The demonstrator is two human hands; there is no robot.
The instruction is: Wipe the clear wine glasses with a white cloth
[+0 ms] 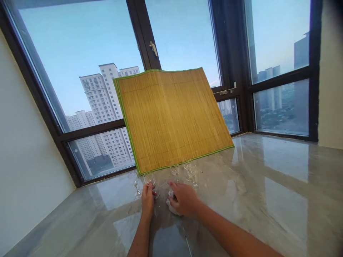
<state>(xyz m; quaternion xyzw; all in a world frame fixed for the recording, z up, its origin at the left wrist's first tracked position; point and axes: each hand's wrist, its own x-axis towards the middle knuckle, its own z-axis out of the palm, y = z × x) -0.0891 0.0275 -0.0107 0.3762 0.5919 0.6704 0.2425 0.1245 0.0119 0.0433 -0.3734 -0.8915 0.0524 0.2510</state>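
My left hand (pixel 148 196) is closed around a clear stemmed glass (pixel 149 177), whose bowl rises above my fingers. A white crumpled cloth or tissue (pixel 173 207) is bunched under my right hand (pixel 186 198), with the thumb and fingers closed on it. Just left of my left hand stands another clear stemmed glass (pixel 136 185). Beyond my right hand are more stemmed glasses, one at the centre (pixel 174 169) and others slightly to the right (pixel 190 171). Their outlines are faint, and my right hand partly hides their lower parts.
A bamboo mat (pixel 174 117) with green edging leans against the window behind the glasses. The glossy grey marble-look surface (pixel 241 200) reflects the windows. A white wall (pixel 26 142) borders the left, and dark window frames (pixel 233 53) stand behind.
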